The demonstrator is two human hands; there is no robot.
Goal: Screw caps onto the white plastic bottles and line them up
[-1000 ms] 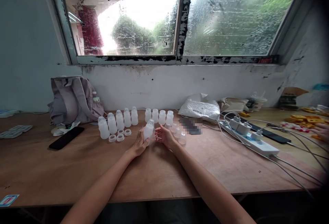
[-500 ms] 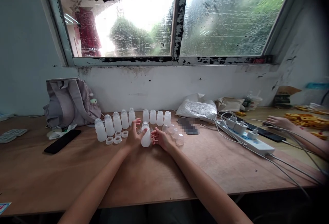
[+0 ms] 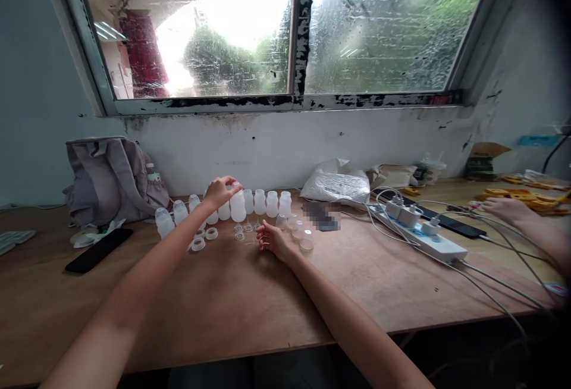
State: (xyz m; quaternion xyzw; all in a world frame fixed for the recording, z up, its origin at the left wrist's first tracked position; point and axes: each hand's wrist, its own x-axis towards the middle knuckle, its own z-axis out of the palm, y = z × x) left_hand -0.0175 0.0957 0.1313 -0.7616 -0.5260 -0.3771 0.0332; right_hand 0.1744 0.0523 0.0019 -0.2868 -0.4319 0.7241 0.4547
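Note:
My left hand [image 3: 222,191] reaches to the back row and grips a frosted white baby bottle [image 3: 238,206] by its top. Other baby bottles stand in a row on both sides of it, some with clear domed caps; my left forearm covers part of those on the left. My right hand [image 3: 274,242] rests on the table with loosely curled fingers, holding nothing that I can see. Close to its fingertips are small clear nipples [image 3: 239,233]. White collar rings [image 3: 211,234] lie left of these, and clear caps [image 3: 306,242] stand right of my right hand.
A grey backpack [image 3: 109,181] and a black phone [image 3: 99,250] are at the left. A silver padded bag [image 3: 336,182], a power strip [image 3: 419,235] with cables, and another person's hand [image 3: 504,207] by yellow parts [image 3: 513,197] are at the right.
My left hand has carried the bottle from the front middle back into the row. My right hand has stayed near the same spot, now apart from the bottle. The view has shifted slightly.

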